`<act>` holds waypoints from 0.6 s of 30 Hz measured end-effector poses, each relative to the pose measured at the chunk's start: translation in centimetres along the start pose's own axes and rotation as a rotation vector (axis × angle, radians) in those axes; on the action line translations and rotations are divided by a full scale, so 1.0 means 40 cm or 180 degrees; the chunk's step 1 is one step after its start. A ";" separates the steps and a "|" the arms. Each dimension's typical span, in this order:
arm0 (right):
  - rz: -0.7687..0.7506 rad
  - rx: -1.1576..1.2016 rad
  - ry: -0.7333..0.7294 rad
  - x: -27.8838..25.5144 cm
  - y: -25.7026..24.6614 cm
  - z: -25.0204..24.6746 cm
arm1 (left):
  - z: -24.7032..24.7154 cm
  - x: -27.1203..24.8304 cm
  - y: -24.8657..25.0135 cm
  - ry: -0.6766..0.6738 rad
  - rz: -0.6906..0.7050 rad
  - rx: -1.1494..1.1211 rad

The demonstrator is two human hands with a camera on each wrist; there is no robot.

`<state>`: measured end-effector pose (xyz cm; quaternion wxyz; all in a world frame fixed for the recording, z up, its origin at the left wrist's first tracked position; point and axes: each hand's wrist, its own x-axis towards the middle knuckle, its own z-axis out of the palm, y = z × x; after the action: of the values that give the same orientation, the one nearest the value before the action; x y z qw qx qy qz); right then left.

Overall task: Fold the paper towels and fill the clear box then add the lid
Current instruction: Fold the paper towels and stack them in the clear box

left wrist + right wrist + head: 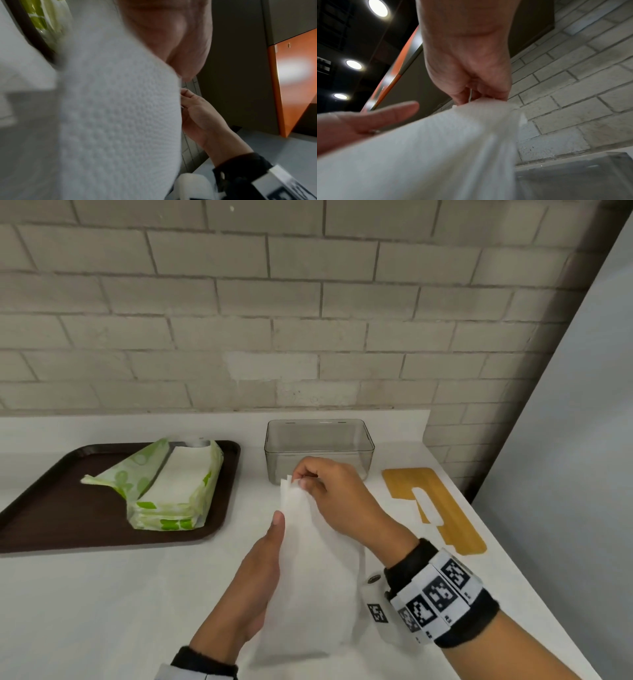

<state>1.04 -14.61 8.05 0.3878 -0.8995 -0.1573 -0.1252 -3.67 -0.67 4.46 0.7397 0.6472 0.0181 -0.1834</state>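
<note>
A white paper towel (315, 559) hangs lengthwise above the counter between my hands. My right hand (301, 479) pinches its far top edge, just in front of the clear box (318, 440), which looks empty. My left hand (267, 559) lies along the towel's left side, thumb straight at the edge, fingers hidden behind the sheet. In the right wrist view the towel (428, 155) drapes over the flat left hand (368, 119) while the right hand (471, 97) pinches its end. The left wrist view is filled by the embossed towel (120, 121). The wooden lid (442, 508) lies right of the box.
An opened green-and-white pack of paper towels (171, 491) sits on a brown tray (68, 525) at the left. A brick wall runs behind the counter (102, 611). The counter's right edge lies just past the lid, beside a grey panel.
</note>
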 end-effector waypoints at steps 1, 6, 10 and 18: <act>-0.0051 -0.0029 0.0033 0.000 -0.003 0.004 | -0.001 -0.003 -0.001 -0.0084 -0.0005 -0.0013; 0.0228 -0.0365 0.0292 -0.026 0.003 -0.005 | -0.024 0.002 -0.018 0.0005 0.0270 0.0027; 0.1670 0.1595 0.0683 -0.092 0.024 -0.034 | -0.038 0.013 -0.021 0.0351 0.0586 -0.0085; 0.1463 0.2343 0.0461 -0.132 0.021 0.005 | -0.004 0.044 0.006 0.0423 0.1419 0.0259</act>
<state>-3.48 -15.98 5.53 0.7102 -0.7020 0.0404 -0.0339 -1.92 -0.93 4.21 0.7324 0.6751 -0.0841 0.0269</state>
